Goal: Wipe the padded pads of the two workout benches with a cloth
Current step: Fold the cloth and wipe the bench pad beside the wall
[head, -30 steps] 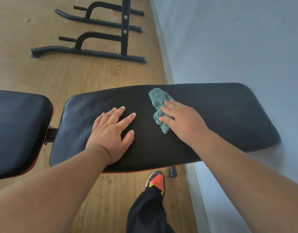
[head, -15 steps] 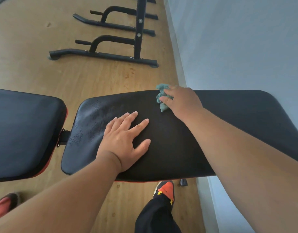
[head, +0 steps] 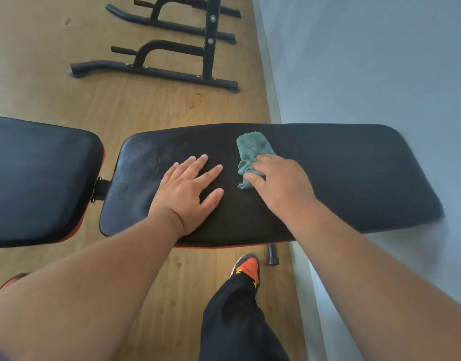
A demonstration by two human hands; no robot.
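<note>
A long black back pad point(head: 341, 178) of a workout bench runs across the view, its right end against the wall. A shorter black seat pad point(head: 36, 178) with red trim lies to its left, joined by a metal hinge. My left hand point(head: 187, 194) rests flat on the back pad with fingers spread. My right hand point(head: 278, 183) presses a crumpled teal cloth point(head: 250, 152) onto the pad's middle, just right of the left hand; part of the cloth is hidden under the fingers.
A black steel rack base point(head: 156, 71) stands on the wooden floor point(head: 146, 110) beyond the bench. A pale wall point(head: 367, 61) borders the right side. My leg in black trousers and an orange shoe point(head: 247, 267) stands below the pad.
My right hand has pulled the cloth back from the pad's far edge toward the middle. The left hand stays flat in the same spot on the pad.
</note>
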